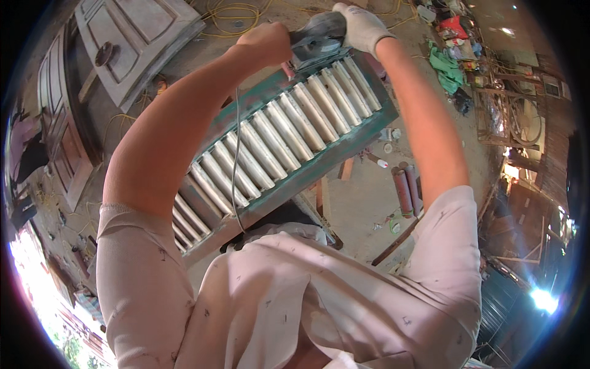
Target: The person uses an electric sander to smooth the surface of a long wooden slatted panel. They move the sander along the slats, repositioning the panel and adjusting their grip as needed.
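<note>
Both my arms stretch forward to a dark grey, dusty, corded power tool (322,38) at the far edge of a slatted panel. My bare left hand (265,43) is closed round its left end. On its right end rests my right hand (364,29), in a pale work glove, with the fingers curled over the top. The tool's exact kind is hard to make out. Beneath it lies the panel, with a worn green frame (353,142) and a row of pale slats (276,142). A grey cord (236,160) trails across the slats towards me.
Panelled wooden doors (132,46) lean or lie at the left. Yellow cable (230,13) is coiled on the floor beyond. Brownish cylinders (403,192) and small containers (388,134) stand at the right. A green cloth (445,69) lies among clutter farther right.
</note>
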`<state>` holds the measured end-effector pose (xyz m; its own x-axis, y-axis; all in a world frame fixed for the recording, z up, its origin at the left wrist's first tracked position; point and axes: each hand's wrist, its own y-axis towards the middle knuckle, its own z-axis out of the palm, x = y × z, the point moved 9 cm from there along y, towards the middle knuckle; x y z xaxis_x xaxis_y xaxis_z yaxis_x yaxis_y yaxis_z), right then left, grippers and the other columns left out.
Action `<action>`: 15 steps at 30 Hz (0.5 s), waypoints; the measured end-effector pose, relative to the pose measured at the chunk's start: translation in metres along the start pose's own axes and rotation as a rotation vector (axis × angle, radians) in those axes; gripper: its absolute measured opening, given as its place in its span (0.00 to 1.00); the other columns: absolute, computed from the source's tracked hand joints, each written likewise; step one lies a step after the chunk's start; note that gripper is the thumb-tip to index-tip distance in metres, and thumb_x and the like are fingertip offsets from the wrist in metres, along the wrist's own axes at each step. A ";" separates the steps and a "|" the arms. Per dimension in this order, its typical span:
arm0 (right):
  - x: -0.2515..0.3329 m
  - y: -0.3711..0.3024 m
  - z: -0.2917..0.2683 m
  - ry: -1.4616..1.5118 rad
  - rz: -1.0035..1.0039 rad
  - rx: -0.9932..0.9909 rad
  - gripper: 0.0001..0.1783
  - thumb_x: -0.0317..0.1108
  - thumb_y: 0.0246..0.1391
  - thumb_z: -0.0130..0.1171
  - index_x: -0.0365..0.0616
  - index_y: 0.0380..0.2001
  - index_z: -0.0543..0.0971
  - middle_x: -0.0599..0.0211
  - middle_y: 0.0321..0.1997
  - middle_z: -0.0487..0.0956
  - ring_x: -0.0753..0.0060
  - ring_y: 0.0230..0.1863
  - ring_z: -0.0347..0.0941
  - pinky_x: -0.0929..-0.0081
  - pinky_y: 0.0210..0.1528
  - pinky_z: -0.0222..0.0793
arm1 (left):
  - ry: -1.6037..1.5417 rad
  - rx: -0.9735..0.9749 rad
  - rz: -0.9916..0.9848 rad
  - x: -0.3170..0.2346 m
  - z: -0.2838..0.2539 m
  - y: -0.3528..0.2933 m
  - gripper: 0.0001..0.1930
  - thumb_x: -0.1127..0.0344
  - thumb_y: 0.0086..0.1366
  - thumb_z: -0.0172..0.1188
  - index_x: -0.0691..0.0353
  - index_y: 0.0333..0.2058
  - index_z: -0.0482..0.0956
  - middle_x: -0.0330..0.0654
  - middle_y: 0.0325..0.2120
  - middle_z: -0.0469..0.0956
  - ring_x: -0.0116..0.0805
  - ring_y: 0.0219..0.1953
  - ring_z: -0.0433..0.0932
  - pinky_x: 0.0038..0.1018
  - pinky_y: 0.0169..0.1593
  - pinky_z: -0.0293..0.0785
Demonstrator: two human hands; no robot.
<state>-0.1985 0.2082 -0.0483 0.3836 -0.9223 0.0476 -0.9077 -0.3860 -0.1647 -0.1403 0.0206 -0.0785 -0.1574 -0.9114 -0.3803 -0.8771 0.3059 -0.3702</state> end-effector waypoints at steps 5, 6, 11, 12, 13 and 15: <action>0.105 -0.024 0.002 0.072 -0.112 0.065 0.28 0.23 0.58 0.59 0.46 0.63 0.77 0.43 0.61 0.84 0.40 0.65 0.81 0.49 0.66 0.80 | -0.053 0.018 -0.160 0.064 -0.004 -0.092 0.18 0.64 0.62 0.63 0.56 0.50 0.90 0.57 0.45 0.89 0.61 0.51 0.88 0.51 0.56 0.83; 0.120 -0.027 0.012 0.119 -0.144 -0.015 0.23 0.26 0.55 0.65 0.45 0.56 0.78 0.42 0.57 0.84 0.38 0.61 0.83 0.49 0.63 0.79 | -0.055 0.024 -0.181 0.079 -0.001 -0.110 0.18 0.62 0.62 0.64 0.55 0.50 0.90 0.58 0.45 0.89 0.61 0.51 0.87 0.51 0.56 0.83; 0.218 -0.055 0.011 0.269 -0.178 -0.012 0.21 0.24 0.60 0.60 0.45 0.57 0.76 0.38 0.59 0.82 0.33 0.61 0.82 0.44 0.62 0.80 | -0.004 -0.127 -0.233 0.137 0.002 -0.196 0.17 0.59 0.62 0.67 0.57 0.47 0.90 0.58 0.42 0.89 0.60 0.48 0.89 0.50 0.51 0.84; 0.237 -0.054 0.010 0.300 -0.201 0.002 0.22 0.25 0.60 0.61 0.46 0.58 0.76 0.38 0.59 0.82 0.33 0.62 0.81 0.44 0.63 0.80 | -0.036 -0.099 -0.290 0.150 0.002 -0.211 0.17 0.61 0.61 0.67 0.57 0.48 0.91 0.59 0.41 0.89 0.60 0.48 0.89 0.50 0.51 0.83; 0.259 -0.056 0.006 0.335 -0.231 0.016 0.23 0.26 0.59 0.62 0.47 0.59 0.77 0.38 0.58 0.82 0.33 0.62 0.81 0.44 0.63 0.79 | -0.067 -0.073 -0.352 0.164 0.000 -0.232 0.17 0.62 0.61 0.67 0.57 0.48 0.91 0.59 0.41 0.89 0.60 0.48 0.89 0.50 0.51 0.83; 0.307 -0.058 0.003 0.445 -0.306 0.010 0.26 0.28 0.58 0.63 0.48 0.61 0.77 0.40 0.60 0.81 0.34 0.63 0.80 0.45 0.66 0.78 | -0.045 -0.108 -0.450 0.212 -0.004 -0.276 0.17 0.64 0.59 0.68 0.59 0.47 0.91 0.60 0.38 0.89 0.59 0.46 0.90 0.49 0.48 0.82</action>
<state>-0.0274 -0.0525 -0.0266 0.5192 -0.6879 0.5071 -0.7630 -0.6404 -0.0876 0.0669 -0.2578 -0.0532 0.2678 -0.9333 -0.2392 -0.8962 -0.1502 -0.4175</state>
